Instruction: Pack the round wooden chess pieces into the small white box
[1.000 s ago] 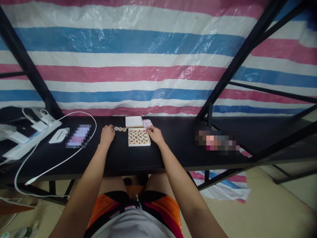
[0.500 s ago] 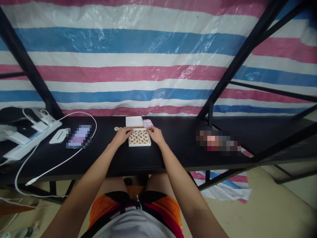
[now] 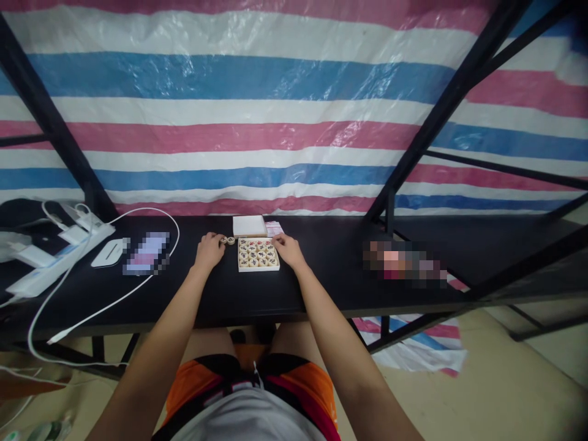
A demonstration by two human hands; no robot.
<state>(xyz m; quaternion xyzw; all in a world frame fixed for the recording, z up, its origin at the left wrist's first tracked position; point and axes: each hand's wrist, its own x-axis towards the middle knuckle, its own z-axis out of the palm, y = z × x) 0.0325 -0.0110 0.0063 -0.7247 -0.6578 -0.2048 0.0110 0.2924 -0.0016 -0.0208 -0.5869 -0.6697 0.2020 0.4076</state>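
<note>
A shallow white box (image 3: 258, 268) on the black table holds rows of round Chinese chess pieces (image 3: 253, 255) with black and red characters. Left of the box, my left hand (image 3: 211, 251) has its fingertips closed on a loose Chinese chess piece (image 3: 223, 239). Another loose piece (image 3: 231, 241) lies right beside it, between that hand and the box. My right hand (image 3: 288, 249) grips the box at its upper right corner, fingers bent over the rim. Part of that corner is hidden under the fingers.
Behind the box sit a white lid (image 3: 248, 225) and some printed paper (image 3: 274, 229). At left are a phone (image 3: 147, 252), a white device (image 3: 108, 253), a power strip (image 3: 59, 257) and a looping white cable (image 3: 178, 236). A blurred object (image 3: 404, 263) lies at right.
My left hand has moved left from the box's upper left corner to the loose pieces beside it. My right hand has stayed at the box.
</note>
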